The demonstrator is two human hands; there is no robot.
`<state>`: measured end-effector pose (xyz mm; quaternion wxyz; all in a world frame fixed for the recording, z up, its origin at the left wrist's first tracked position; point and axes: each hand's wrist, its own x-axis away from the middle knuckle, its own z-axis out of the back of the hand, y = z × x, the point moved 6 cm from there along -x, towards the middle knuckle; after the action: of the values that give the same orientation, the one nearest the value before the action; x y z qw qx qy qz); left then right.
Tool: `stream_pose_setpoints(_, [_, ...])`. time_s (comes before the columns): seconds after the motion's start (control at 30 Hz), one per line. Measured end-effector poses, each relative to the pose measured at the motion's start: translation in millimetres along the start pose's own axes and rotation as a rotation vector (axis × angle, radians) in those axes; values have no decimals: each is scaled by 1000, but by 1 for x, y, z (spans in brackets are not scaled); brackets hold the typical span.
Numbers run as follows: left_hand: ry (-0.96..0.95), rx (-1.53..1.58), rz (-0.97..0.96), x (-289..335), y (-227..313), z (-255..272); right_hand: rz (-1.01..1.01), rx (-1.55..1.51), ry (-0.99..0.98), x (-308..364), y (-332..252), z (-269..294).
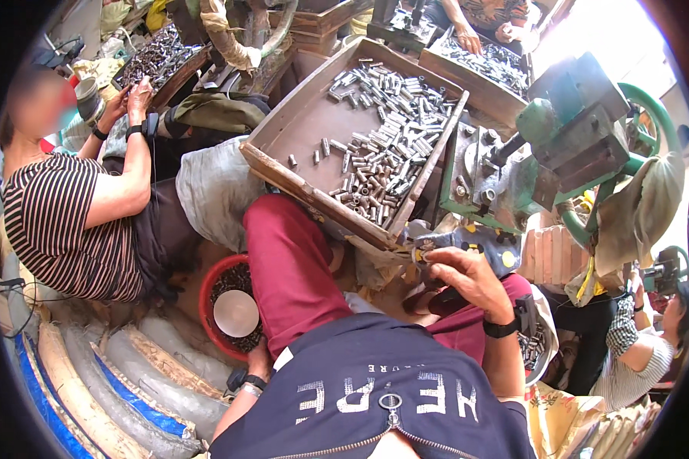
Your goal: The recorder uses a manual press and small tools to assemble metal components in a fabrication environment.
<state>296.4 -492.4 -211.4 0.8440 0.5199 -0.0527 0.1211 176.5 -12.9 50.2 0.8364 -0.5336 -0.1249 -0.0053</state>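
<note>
My left hand (259,360) is low beside my thigh, at the near rim of a red basin (205,310); its fingers are mostly hidden. Small dark metal pieces (228,277) fill the basin, and a round whitish dish (236,314) lies on top of them. My right hand (471,281) hovers over my right knee with its fingers loosely stretched and nothing visible in them. Just ahead of it is the near corner of a wooden tray (302,177). Many short silvery metal tubes (394,130) are heaped along the tray's right side.
A green machine press (559,130) with a curved handwheel stands right of the tray. Behind my right wrist is a white bucket (543,336) of metal pieces. A co-worker in a striped shirt (61,222) sits at left; others work at the back and right. Sacks (122,375) lie lower left.
</note>
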Motion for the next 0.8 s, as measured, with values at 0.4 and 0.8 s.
stream_pose_setpoints(0.4, [-829, -825, 364, 66, -18, 33, 5, -43, -88, 31, 20, -20])
stream_pose_setpoints(0.8, [-1689, -1023, -155, -30, 362, 34, -44, -160, -44, 54, 60, -17])
